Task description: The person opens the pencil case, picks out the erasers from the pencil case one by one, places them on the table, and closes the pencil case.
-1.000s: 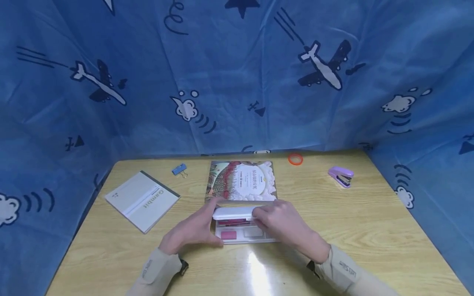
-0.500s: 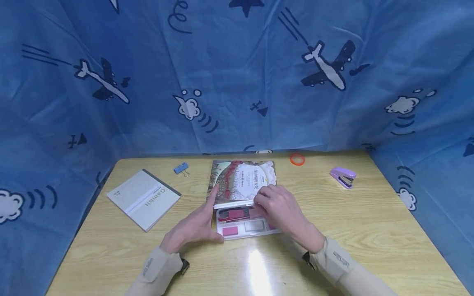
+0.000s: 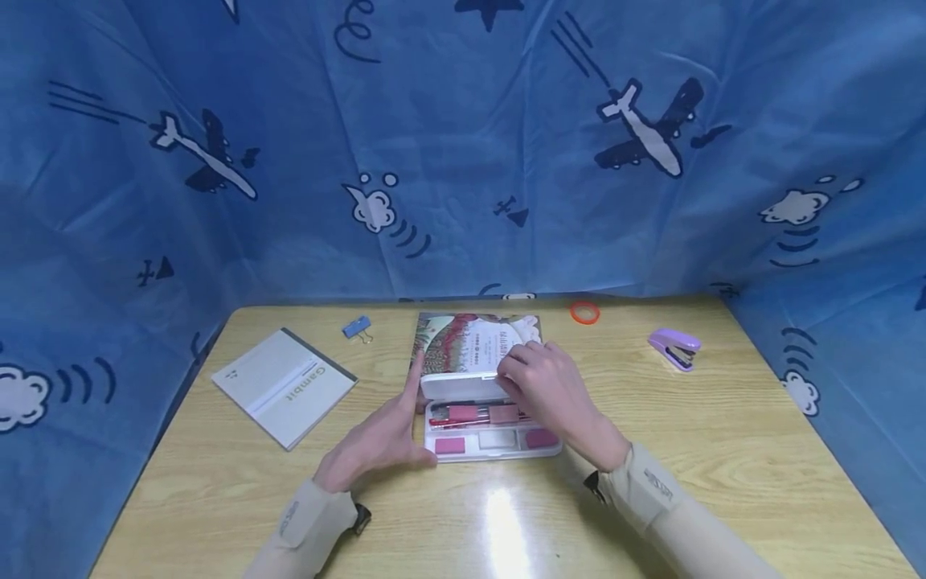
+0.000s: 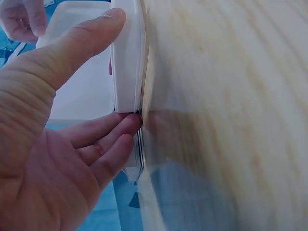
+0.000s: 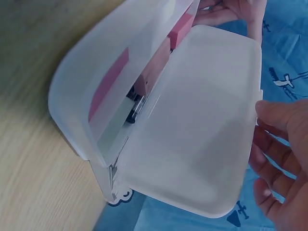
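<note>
A white pencil case sits near the middle of the table with its lid raised and tilted back. Inside lie several pink eraser-like blocks, a white block and a red pen. My left hand grips the case's left end, thumb along the front wall and fingers round the end, as the left wrist view shows. The thumb and fingers of my right hand pinch the lid's free edge, right of its middle. In the right wrist view the lid's smooth inner face shows.
A picture book lies behind the case, partly covered by the lid. To the left are a Gambit notebook and a blue binder clip. An orange ring and a purple stapler lie at the right. A blue curtain borders the table.
The lid has swung up and back in my right hand, uncovering the blocks and pens inside. My left hand keeps its hold on the case's left end.
</note>
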{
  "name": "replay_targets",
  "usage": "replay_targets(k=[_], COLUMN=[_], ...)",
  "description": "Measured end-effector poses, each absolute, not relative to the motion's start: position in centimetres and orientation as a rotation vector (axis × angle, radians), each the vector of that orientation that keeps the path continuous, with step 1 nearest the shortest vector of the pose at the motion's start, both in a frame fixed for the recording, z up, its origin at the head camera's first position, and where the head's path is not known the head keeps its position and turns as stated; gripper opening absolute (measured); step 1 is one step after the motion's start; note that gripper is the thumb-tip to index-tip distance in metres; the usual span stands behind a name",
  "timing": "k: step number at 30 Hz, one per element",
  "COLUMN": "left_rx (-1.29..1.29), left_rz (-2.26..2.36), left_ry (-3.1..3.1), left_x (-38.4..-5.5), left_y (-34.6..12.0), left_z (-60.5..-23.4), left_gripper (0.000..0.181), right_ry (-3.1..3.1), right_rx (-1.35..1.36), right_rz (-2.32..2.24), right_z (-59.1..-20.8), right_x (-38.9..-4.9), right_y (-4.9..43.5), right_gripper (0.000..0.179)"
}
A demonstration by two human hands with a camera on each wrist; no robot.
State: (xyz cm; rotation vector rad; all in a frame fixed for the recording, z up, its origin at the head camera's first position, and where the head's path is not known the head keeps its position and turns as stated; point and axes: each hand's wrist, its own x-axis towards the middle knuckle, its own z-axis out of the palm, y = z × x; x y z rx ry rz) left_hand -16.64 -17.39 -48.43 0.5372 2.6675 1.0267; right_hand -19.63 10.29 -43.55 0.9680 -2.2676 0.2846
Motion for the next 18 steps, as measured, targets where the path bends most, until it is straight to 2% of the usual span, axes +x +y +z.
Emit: replay_targets(k=[11,18], left_rx=[0.582,0.56], left_rz=[1.011,1.004], left_ry=[2.69,2.679], left_x=[-16.7,-16.7], left_y=[-17.3,-17.4], left_z=[-48.5,-48.4], left_gripper=[0.16,0.16], right_ry=[-2.36,-2.464], right_rx=[0.904,0.901], right_rz=[0.32,0.324], right_z=[-43.4,-43.8], right_x=[-21.6,-22.3], right_y=[10.4,10.7], right_gripper=[0.005,0.021])
